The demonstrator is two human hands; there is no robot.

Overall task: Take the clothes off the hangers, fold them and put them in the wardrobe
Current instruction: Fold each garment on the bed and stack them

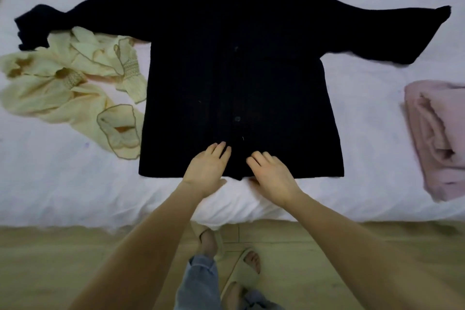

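The bed point(75, 184) lay before you with its pale sheet. Across it spread the black shirt point(239, 70), flat, front up, sleeves out to both sides. A cream blouse point(73, 93) lay crumpled at its left, a folded pink garment point(437, 138) well apart at the right. Your left hand point(206, 171) and right hand point(273, 176) rested on the shirt's hem, fingers relaxed, gripping nothing.

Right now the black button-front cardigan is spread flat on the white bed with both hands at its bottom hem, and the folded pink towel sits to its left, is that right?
Not quite. The head view shows the folded pink towel to the right of the black button-front cardigan; the crumpled cream garment lies on its left. The rest holds: the cardigan is spread flat on the white bed, left hand and right hand at its bottom hem.
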